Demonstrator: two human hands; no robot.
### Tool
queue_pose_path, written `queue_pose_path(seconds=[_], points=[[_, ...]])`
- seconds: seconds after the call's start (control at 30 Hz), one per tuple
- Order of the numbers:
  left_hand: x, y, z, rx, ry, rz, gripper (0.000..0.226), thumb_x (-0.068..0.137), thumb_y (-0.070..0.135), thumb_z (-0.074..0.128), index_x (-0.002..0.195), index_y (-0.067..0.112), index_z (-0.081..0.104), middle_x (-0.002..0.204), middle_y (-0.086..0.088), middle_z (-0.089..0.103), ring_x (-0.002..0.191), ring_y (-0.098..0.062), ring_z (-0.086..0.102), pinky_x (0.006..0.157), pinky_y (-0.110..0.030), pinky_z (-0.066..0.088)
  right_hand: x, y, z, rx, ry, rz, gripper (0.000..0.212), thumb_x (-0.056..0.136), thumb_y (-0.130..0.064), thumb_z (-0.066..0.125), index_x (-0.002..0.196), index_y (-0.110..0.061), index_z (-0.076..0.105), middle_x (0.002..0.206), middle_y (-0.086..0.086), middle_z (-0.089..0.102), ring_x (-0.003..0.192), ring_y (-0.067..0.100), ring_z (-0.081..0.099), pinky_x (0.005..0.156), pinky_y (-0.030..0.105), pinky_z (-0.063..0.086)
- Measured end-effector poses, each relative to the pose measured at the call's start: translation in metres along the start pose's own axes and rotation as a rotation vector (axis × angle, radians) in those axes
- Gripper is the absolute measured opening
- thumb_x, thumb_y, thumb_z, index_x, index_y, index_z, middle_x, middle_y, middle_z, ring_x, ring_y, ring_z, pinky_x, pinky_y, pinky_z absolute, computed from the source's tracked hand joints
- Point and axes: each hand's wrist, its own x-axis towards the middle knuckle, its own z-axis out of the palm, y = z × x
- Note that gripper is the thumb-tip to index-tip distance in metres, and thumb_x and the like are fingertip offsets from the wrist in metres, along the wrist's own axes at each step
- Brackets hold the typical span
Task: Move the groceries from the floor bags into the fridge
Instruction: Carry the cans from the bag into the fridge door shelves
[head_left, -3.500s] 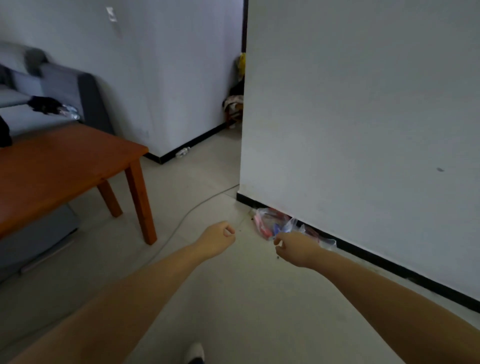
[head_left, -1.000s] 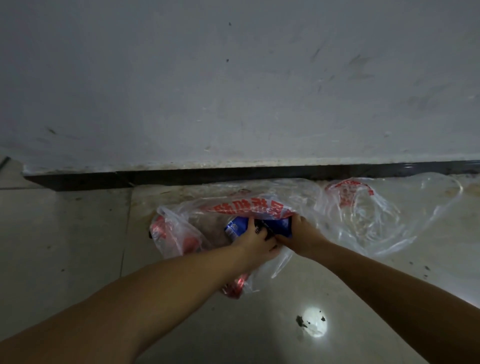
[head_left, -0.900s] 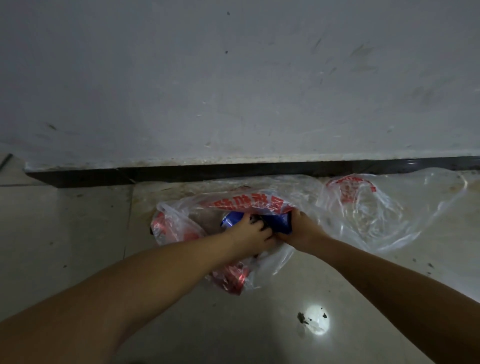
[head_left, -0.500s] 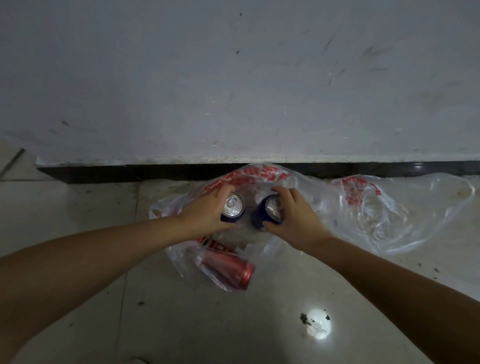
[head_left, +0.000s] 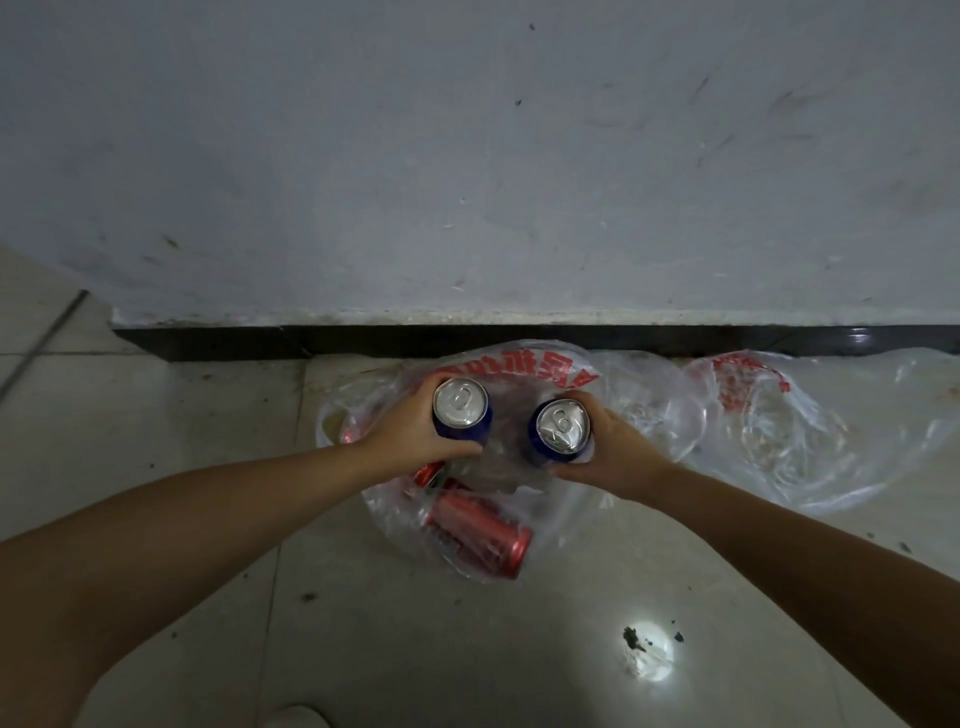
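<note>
Blue cans (head_left: 461, 410) gripped in both hands (head_left: 618, 451) — labels hidden.

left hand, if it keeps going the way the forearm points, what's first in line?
The left hand, grip on a blue can, points up-frame toward the wall. First in line looks like the printed upper edge of the plastic bag, then the black baseboard. Depth is unclear from this single view.

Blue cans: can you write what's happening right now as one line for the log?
left hand: grips blue can | right hand: grips second blue can | red can: lying in bag | fridge: not in view
</note>
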Motion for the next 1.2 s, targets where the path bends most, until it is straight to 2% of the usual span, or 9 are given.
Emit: queue_pose_path(seconds=[0.1,0.27,0.37,0.5,0.63,0.77,0.93,1.07,1.2], points=[[0.007,-0.003,0.004,-0.031,0.056,-0.048,0.086,0.064,0.036,0.085,0.135,0.019,0.040,0.132,0.001,0.056,0.120,-0.017,0.053,0.099,-0.031,0.045,0.005,-0.009,0.002,0.085,0.043,0.024,0.079,0.064,-0.032,0.086,0.129,-0.025,0.041,0.122,-0.003,0.057,0.110,0.014,0.055,0.088,0.022,0.042],[0.002,0.023,-0.003,0.007,-0.002,-0.076,0.083,0.065,0.037,0.084,0.134,0.022,0.040,0.125,0.006,0.057,0.113,-0.012,0.055,0.096,-0.031,0.047,-0.003,-0.034,-0.009,0.144,0.121,0.046,0.073,0.064,-0.033,0.085,0.124,-0.023,0.046,0.116,-0.004,0.062,0.104,0.013,0.056,0.091,0.029,0.046],[-0.031,0.057,-0.018,-0.045,-0.017,-0.170,0.087,0.061,0.043,0.083,0.134,0.025,0.038,0.122,0.010,0.056,0.111,-0.009,0.053,0.093,-0.029,0.046,-0.028,-0.058,-0.024,0.313,0.126,0.213,0.074,0.066,-0.025,0.084,0.127,-0.021,0.043,0.113,-0.007,0.058,0.103,0.010,0.054,0.089,0.027,0.045],[-0.095,0.113,-0.056,-0.153,-0.009,-0.255,0.073,0.066,0.026,0.085,0.127,0.017,0.044,0.113,0.009,0.054,0.105,-0.006,0.051,0.086,-0.024,0.040,-0.073,-0.093,-0.058,0.357,0.061,0.325,0.079,0.052,-0.046,0.083,0.121,-0.029,0.050,0.110,-0.012,0.065,0.103,0.007,0.063,0.090,0.036,0.055],[-0.150,0.171,-0.111,-0.107,-0.030,-0.300,0.073,0.063,0.039,0.084,0.124,0.020,0.047,0.112,0.005,0.062,0.105,-0.014,0.060,0.088,-0.031,0.050,-0.121,-0.151,-0.116,0.340,0.041,0.343,0.072,0.052,-0.049,0.076,0.118,-0.027,0.054,0.104,-0.009,0.068,0.096,0.008,0.066,0.082,0.035,0.057],[-0.197,0.240,-0.167,-0.091,-0.017,-0.312,0.082,0.051,0.060,0.075,0.122,0.028,0.048,0.110,0.007,0.063,0.102,-0.013,0.061,0.089,-0.037,0.053,-0.172,-0.212,-0.176,0.392,0.059,0.368,0.080,0.050,-0.053,0.076,0.122,-0.028,0.051,0.111,-0.008,0.066,0.101,0.012,0.064,0.084,0.035,0.056],[-0.251,0.342,-0.230,-0.120,0.052,-0.257,0.069,0.065,0.029,0.084,0.123,0.020,0.048,0.110,0.008,0.058,0.102,-0.010,0.056,0.082,-0.025,0.042,-0.239,-0.294,-0.255,0.445,0.102,0.337,0.076,0.058,-0.042,0.080,0.125,-0.021,0.050,0.116,-0.003,0.065,0.106,0.015,0.062,0.087,0.033,0.053],[-0.281,0.399,-0.258,-0.094,0.044,-0.184,0.068,0.065,0.026,0.085,0.121,0.022,0.045,0.108,0.010,0.057,0.103,-0.010,0.054,0.083,-0.027,0.043,-0.289,-0.336,-0.300,0.525,0.210,0.320,0.060,0.068,-0.018,0.081,0.122,-0.017,0.054,0.113,-0.001,0.066,0.105,0.015,0.062,0.083,0.027,0.049],[-0.299,0.443,-0.272,-0.051,-0.017,-0.086,0.072,0.067,0.029,0.083,0.126,0.021,0.041,0.115,0.006,0.058,0.107,-0.014,0.055,0.088,-0.033,0.049,-0.342,-0.367,-0.319,0.624,0.343,0.358,0.066,0.069,-0.015,0.081,0.127,-0.017,0.050,0.117,0.000,0.064,0.108,0.018,0.059,0.086,0.030,0.047]])
